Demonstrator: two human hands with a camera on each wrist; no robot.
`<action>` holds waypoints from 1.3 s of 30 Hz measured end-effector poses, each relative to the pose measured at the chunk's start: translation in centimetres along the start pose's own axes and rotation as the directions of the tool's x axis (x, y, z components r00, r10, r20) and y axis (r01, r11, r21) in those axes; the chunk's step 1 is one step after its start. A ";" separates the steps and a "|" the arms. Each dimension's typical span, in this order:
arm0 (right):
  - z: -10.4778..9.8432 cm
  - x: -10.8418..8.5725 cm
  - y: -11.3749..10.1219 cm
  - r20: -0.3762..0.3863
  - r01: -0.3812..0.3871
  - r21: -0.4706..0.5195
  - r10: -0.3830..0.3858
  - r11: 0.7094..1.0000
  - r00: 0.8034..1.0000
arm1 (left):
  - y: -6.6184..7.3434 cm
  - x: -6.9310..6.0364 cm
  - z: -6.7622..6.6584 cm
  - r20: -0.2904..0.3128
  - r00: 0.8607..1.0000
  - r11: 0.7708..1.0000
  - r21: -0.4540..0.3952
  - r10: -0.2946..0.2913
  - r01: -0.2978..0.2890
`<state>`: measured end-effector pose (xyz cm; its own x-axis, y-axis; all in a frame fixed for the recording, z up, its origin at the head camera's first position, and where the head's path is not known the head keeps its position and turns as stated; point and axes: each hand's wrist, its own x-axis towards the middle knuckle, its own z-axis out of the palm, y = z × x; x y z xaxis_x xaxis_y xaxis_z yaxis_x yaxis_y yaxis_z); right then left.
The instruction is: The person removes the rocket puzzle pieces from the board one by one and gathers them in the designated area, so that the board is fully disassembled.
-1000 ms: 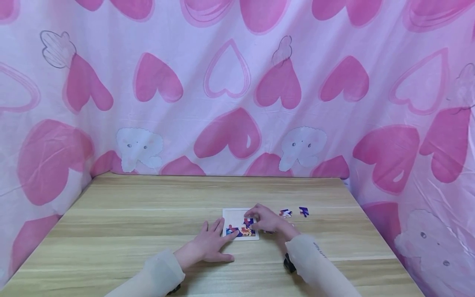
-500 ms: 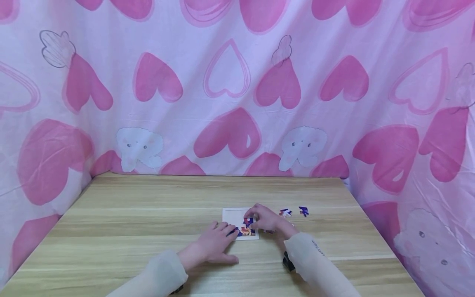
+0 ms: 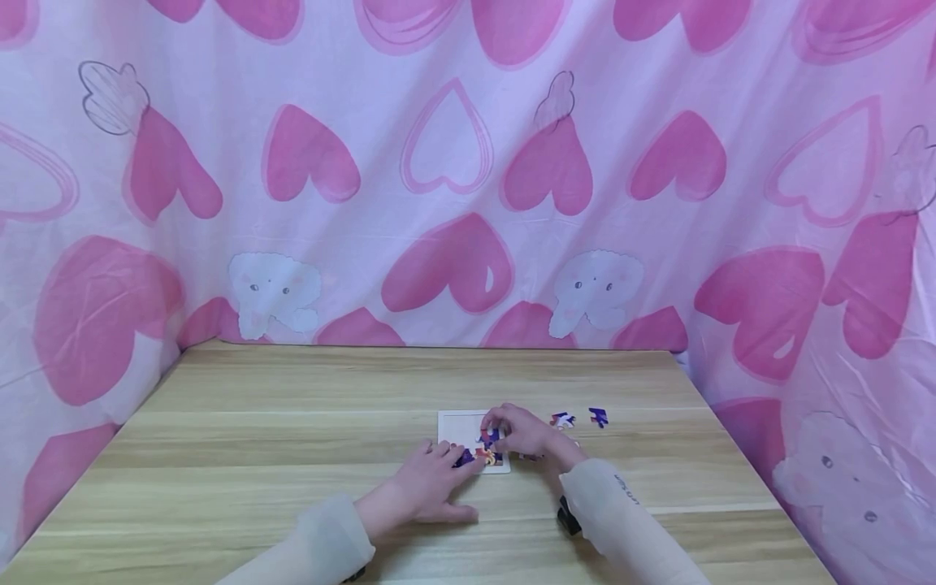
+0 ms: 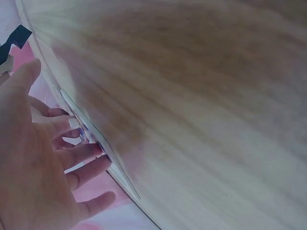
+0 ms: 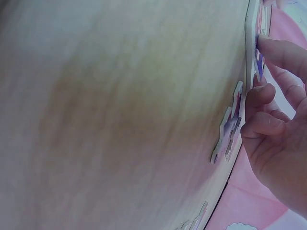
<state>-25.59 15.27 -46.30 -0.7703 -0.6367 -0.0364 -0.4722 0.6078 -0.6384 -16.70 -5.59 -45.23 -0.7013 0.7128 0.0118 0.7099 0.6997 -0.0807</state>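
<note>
A shallow white puzzle tray point(image 3: 457, 424) lies on the table, with colourful jigsaw pieces point(image 3: 465, 458) along its near side. My left hand point(image 3: 422, 485) has its fingers stretched out over the tray's near left part, fingertips resting on those pieces; its thumb is spread over the table. At the tray's right side my right hand point(image 3: 522, 429) pinches a purple and red jigsaw piece point(image 3: 487, 437) with bent fingers and thumb. In the right wrist view this piece point(image 5: 260, 68) shows between thumb and finger at the tray's edge, partly hidden.
Loose jigsaw pieces point(image 3: 563, 420) lie right of the tray, one purple piece point(image 3: 599, 417) farther out. Others point(image 3: 531, 457) sit partly under the right wrist. The wooden table point(image 3: 292, 422) meets a pink heart-print curtain point(image 3: 439, 162) at the back and sides.
My left hand has slid a little to the right over the pieces at the tray's near side. The right hand has stayed at nearly the same spot.
</note>
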 end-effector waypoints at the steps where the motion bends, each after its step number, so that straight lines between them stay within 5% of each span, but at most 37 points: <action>1: 0.0 0.0 0.0 0.001 0.004 0.007 -0.004 1.000 1.000 | 0.1 0.0 0.0 -0.005 1.000 1.000 0.012 0.005 -0.005; 8: 0.0 0.1 0.1 0.013 0.006 0.045 -0.007 0.999 1.000 | 0.5 0.2 0.3 -0.037 0.999 0.994 0.108 0.016 -0.012; 22: -0.3 -0.2 0.3 -0.042 0.015 0.141 -0.009 0.990 0.999 | 0.6 0.4 0.3 -0.034 0.999 0.995 0.095 -0.007 0.010; 39: -1.5 -1.6 1.2 -0.075 -0.069 0.284 0.093 0.957 0.993 | 0.7 0.2 0.4 -0.021 0.999 0.996 0.087 -0.024 0.026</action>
<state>-25.56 17.70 -45.89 -0.8408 -0.5400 -0.0383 -0.2774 0.4905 -0.8261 -16.40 -4.96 -45.66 -0.7168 0.6964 0.0345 0.6830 0.7112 -0.1664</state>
